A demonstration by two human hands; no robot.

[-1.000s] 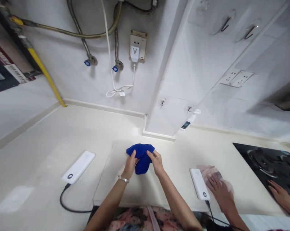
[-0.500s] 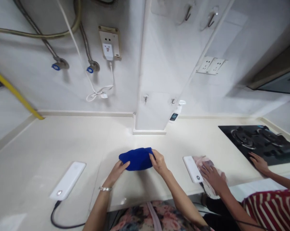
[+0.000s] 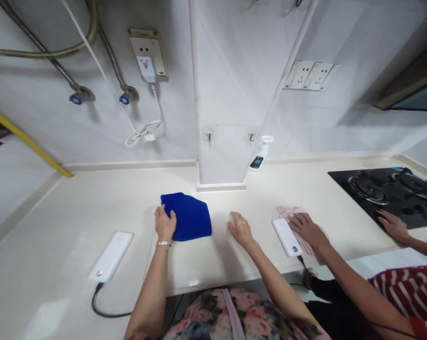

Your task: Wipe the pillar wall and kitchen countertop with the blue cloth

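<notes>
While the blue cloth [image 3: 188, 219] is spread flat on the pale counter [image 3: 206, 269], its left edge is covered by the left hand [image 3: 165, 224] — fingers parted, thumb laid on the fabric; whether that edge is pinched or merely pressed cannot be told. Nothing is seen to be held by the right hand, [image 3: 240, 229] which is loosely curled, fingers partly extended, beyond the cloth's right edge and apart from it. Between the two hands, then, the cloth is found, most of it stretched to the right of the left thumb. Light, soft and limp, it can be judged — hardly to be harmed by handling, not likely to be slippery under bare fingertips, though easily slid or rucked up on so smooth a surface. Little stiffness should be expected, so an edge would be better lifted than shoved. Probably the best hold is offered by the lower right corner, near the right hand, with the opposite edge pinned under the left palm. Well apart, left of the left hand, a white cabled device [image 3: 112, 255] is laid; beyond the right hand another white device [image 3: 286, 236] is set, beside a pink cloth [image 3: 282, 211] partly covered by a co-worker's hand [image 3: 307, 229].
</notes>
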